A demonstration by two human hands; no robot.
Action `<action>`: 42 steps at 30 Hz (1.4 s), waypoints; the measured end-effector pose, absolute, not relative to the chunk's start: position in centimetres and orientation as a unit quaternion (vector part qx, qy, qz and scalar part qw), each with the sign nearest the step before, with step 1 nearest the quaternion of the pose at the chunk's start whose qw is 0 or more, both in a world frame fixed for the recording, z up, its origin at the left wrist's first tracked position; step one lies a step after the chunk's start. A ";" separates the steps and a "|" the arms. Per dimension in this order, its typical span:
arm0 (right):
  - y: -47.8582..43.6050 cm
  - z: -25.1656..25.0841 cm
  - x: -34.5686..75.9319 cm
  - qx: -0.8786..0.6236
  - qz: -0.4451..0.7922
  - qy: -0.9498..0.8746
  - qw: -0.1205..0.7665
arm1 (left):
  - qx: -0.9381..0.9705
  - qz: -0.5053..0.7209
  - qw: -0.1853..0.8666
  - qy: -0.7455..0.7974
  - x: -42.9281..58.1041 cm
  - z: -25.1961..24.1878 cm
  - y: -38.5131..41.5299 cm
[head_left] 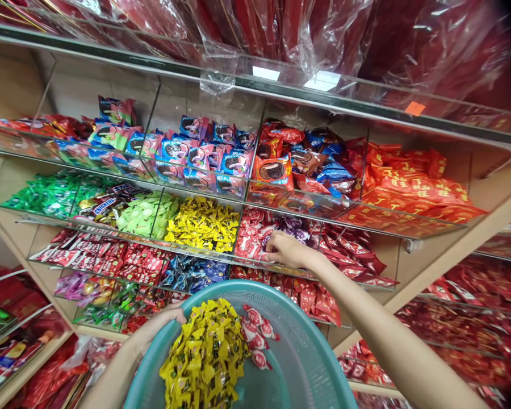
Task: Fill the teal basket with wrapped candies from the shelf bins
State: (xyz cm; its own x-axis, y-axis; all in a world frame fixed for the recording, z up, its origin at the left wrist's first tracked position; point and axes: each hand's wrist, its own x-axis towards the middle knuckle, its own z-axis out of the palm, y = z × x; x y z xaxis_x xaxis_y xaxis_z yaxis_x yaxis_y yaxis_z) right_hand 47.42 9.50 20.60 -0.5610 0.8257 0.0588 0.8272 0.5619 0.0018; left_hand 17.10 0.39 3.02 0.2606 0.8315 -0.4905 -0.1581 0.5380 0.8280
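My left hand [170, 315] grips the rim of a round teal plastic basket [319, 341], its thumb over the edge. Inside lie a large heap of yellow-wrapped candies [206, 346] and several red-and-white twist-wrapped candies [258, 332]. My right hand [285, 250] reaches over the clear front of a shelf compartment, at a pile of red-and-white candies [251, 236]. Its fingers are curled together; what they hold, if anything, is hidden. Purple-wrapped candies [296, 227] lie just behind that hand.
Yellow candies [204, 221] fill the compartment to the left, with Snickers packs [106, 204] farther along. Cookie packs [234, 165] and orange-red packets [413, 182] are on the shelf above. Clear shelf fronts [196, 184] run across. A wooden side panel [455, 241] stands at right.
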 end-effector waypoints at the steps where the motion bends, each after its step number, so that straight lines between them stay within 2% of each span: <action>1: 9.4 20.8 47.5 -0.470 -0.004 -0.882 0.036 | 0.335 0.341 0.719 0.505 17.0 2.9 0.4; 11: 6.8 23.1 48.6 -0.403 0.204 -0.873 0.182 | 0.339 0.329 0.721 0.507 17.2 3.9 1.0; 16: 3.8 21.2 47.2 -0.357 0.314 -0.864 0.165 | 0.346 0.333 0.745 0.463 17.6 4.8 0.7; 19: 3.2 16.6 46.3 -0.381 0.271 -0.877 0.113 | 0.350 0.332 0.749 0.454 17.6 4.9 0.6; 23: 3.2 9.9 45.4 -0.508 0.186 -0.841 0.034 | 0.351 0.335 0.741 0.464 17.6 4.7 0.7; 27: 3.3 7.0 44.5 -0.588 0.113 -0.801 -0.018 | 0.363 0.333 0.738 0.461 17.5 4.8 0.7; 36: 3.8 6.7 43.3 -0.618 0.080 -0.782 0.005 | 0.357 0.338 0.741 0.456 17.6 4.7 0.8; 42: 2.8 13.5 44.1 -0.457 0.111 -0.878 0.094 | 0.348 0.341 0.733 0.475 17.4 4.0 1.0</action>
